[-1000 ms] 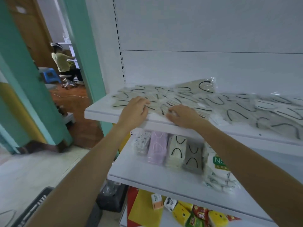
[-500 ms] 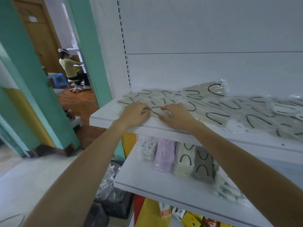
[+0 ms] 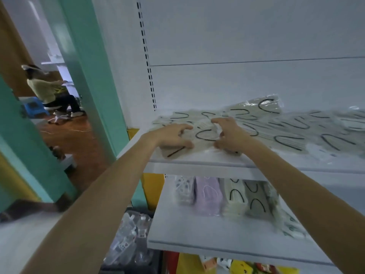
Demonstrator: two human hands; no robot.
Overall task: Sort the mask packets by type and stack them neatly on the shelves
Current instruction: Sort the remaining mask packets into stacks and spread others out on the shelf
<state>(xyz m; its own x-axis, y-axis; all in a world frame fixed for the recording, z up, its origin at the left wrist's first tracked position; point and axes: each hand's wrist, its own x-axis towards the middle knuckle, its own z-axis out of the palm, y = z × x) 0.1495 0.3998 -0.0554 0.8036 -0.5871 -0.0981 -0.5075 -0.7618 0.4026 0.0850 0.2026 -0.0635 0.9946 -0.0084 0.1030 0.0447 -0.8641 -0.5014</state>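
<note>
Right, both hands were up on the upper shelf (image 3: 197, 162): left hand (image 3: 171, 135) and right hand (image 3: 231, 136) curled onto opposite ends of a beige mask packet (image 3: 205, 135). It lay crosswise between them near the front edge, about equally close to each.

Your view rides on your head: a wide-angle lens facing forward and tilted down at the white shelving. It sits close in. Your forearms enter from the bottom edge, and your left hand (image 3: 173, 135) and right hand (image 3: 232, 136) meet at the mask packets (image 3: 205, 135) on the upper shelf (image 3: 197, 162), mid-frame. The lower shelf (image 3: 197, 234) fills the lower right, and a doorway (image 3: 59, 123) shows far left.
</note>
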